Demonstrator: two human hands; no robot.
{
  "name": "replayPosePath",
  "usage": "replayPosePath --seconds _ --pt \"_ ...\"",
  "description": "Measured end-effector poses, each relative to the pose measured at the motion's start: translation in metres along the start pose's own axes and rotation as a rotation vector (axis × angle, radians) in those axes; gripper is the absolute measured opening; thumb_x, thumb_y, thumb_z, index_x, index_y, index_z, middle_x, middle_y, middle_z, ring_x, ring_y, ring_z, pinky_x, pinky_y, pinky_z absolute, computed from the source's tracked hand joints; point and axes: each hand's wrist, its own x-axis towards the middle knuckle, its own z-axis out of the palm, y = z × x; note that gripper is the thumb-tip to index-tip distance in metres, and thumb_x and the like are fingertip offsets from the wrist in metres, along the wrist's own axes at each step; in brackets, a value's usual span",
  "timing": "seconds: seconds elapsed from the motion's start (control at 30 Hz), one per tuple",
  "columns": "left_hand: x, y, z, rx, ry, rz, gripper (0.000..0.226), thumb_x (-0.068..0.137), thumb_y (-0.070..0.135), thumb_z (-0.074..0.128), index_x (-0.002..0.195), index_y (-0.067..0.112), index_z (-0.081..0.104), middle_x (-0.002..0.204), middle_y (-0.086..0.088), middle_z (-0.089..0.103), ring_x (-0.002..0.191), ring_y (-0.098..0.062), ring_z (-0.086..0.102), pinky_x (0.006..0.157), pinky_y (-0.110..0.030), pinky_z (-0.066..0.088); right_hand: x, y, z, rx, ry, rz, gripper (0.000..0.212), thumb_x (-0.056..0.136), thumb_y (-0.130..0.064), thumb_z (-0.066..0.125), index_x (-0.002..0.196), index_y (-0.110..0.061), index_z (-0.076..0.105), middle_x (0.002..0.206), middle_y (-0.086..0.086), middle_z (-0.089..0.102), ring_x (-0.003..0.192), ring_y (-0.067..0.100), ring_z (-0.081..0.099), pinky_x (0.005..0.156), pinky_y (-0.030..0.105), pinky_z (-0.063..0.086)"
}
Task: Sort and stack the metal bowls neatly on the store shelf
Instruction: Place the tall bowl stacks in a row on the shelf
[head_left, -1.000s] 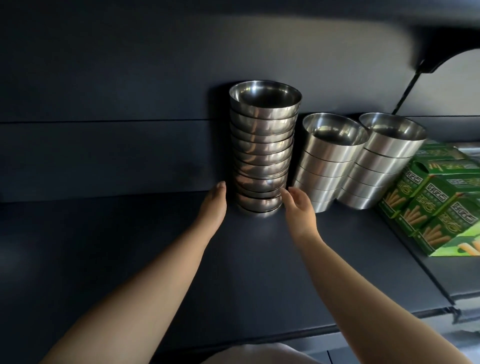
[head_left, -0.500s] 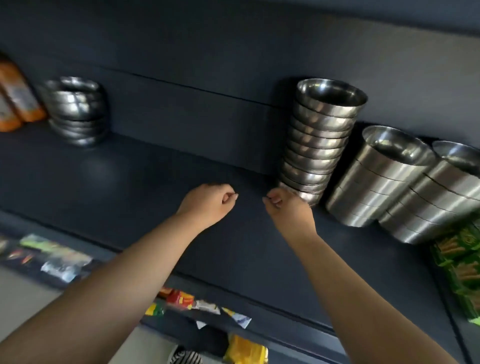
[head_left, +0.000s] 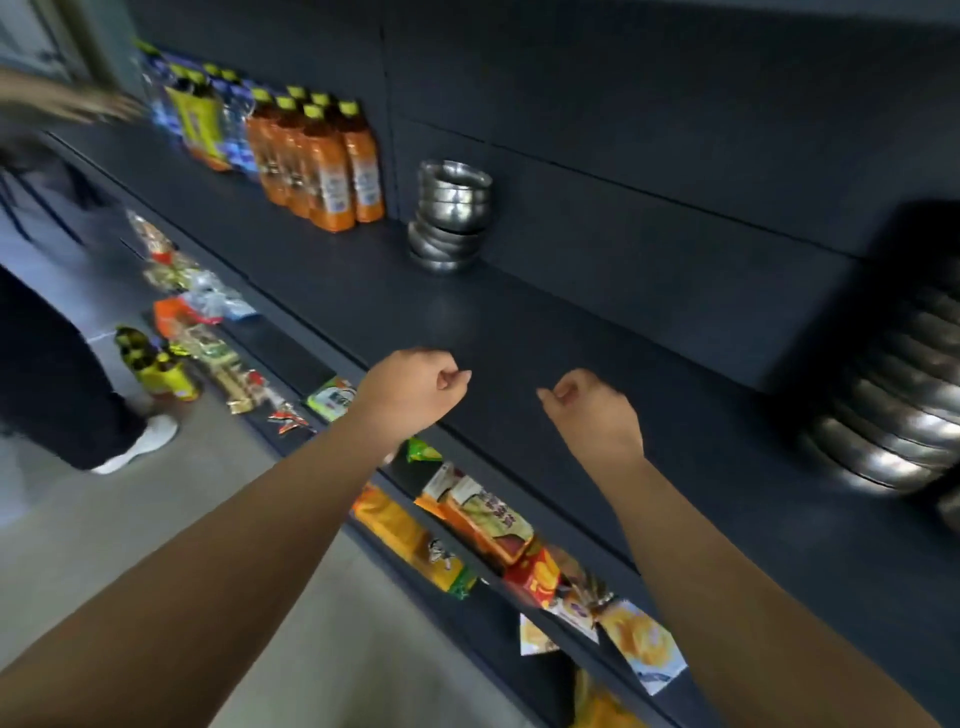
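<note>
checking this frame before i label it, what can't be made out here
Head view, the only one:
- Tall bowl stack: motion-blurred and cut by the right edge; bowl count unreadable.
- Small bowl stack: too small and soft to count.
- Orange bottles: labels unreadable.
- Left hand and right hand: curled, palms hidden; nothing visibly held.
- Bystander: cut by the left edge.

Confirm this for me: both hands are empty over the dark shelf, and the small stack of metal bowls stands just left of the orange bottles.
One thing is wrong: the side. In the head view the small stack of metal bowls stands just right of the orange bottles, not left. The rest holds: the left hand and right hand are curled and hold nothing, over the dark shelf.
</note>
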Motion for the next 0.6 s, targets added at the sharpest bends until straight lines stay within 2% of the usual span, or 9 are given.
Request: replayPosePath --seconds 0.07,0.27,0.5,0.6 --pt "0.002 -0.032 -0.013 -0.060 0.006 -0.016 0.032 0.092 0.031 0.052 0.074 0.006 0.059 0.065 -0.004 0.059 0.077 -0.028 0.060 0.070 -0.038 0.049 0.003 -0.029 0.022 0.047 0.001 0.025 0.031 0.093 -0.038 0.053 0.112 -0.014 0.054 0.105 0.003 0.066 0.101 0.025 0.060 0.080 0.032 0.048" --pt "0.018 -0.110 -0.041 -0.106 -0.022 0.013 0.028 0.092 0.033 0.052 0.088 0.009 0.065 0.084 0.000 0.062 0.086 -0.019 0.059 0.071 -0.029 0.043 0.012 -0.097 0.077 0.091 0.021 0.080 0.034 0.093 -0.038 0.052 0.116 -0.012 0.052 0.106 0.005 0.066 0.101 0.025 0.060 0.079 0.031 0.047" --pt "0.053 -0.164 -0.044 -0.210 -0.087 0.032 0.026 0.092 0.035 0.052 0.085 0.013 0.063 0.083 0.003 0.063 0.083 -0.015 0.059 0.069 -0.026 0.042 0.031 -0.131 0.099 0.118 0.073 0.174 0.034 0.093 -0.041 0.052 0.111 -0.013 0.054 0.101 0.004 0.067 0.097 0.022 0.060 0.075 0.027 0.045" --pt "0.079 -0.174 -0.043 -0.299 -0.084 0.012 0.030 0.091 0.035 0.053 0.086 0.008 0.064 0.086 -0.002 0.066 0.085 -0.017 0.060 0.075 -0.031 0.045 0.050 -0.136 0.106 0.127 0.086 0.205 0.034 0.093 -0.041 0.052 0.112 -0.013 0.055 0.101 0.003 0.067 0.095 0.020 0.060 0.070 0.024 0.042"
